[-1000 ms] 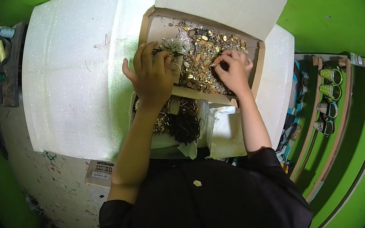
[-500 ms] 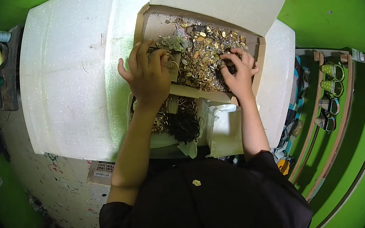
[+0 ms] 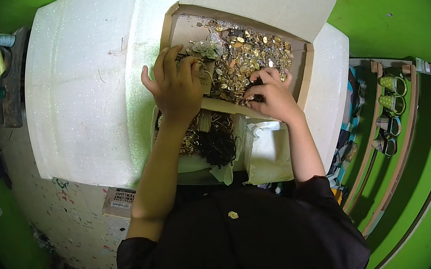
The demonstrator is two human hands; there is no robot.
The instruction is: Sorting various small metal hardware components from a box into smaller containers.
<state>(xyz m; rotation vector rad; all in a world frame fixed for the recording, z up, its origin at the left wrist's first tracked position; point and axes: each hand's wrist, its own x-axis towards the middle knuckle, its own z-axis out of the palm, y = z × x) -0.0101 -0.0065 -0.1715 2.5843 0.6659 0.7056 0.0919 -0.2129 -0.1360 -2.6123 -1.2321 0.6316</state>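
An open cardboard box (image 3: 306,76) holds a spread of small gold and clear beads and charms (image 3: 239,66). Over the box's left side is my left hand (image 3: 176,93), its thumb and index drawn together beside a small tan card (image 3: 204,84) and a thin looped strand; what they grip is too small to make out. The other fingers of that hand stick out. Down in the near right part of the pile, my right hand (image 3: 279,99) has its fingers curled round a dark patch, and whatever they hold is hidden. A greyish-green clump (image 3: 207,50) lies beyond my left hand.
Nearer to me, a smaller container holds brass-coloured pieces (image 3: 189,140) and a black tangled bundle (image 3: 217,148). Beside it stands a white paper-lined box (image 3: 267,152). A glittery white table cover (image 3: 78,87) extends left. Sandals (image 3: 394,103) hang on a wooden rack at right.
My right hand has moved left and slightly nearer through the beads, and its fingers have curled more. My left hand has stayed almost in place.
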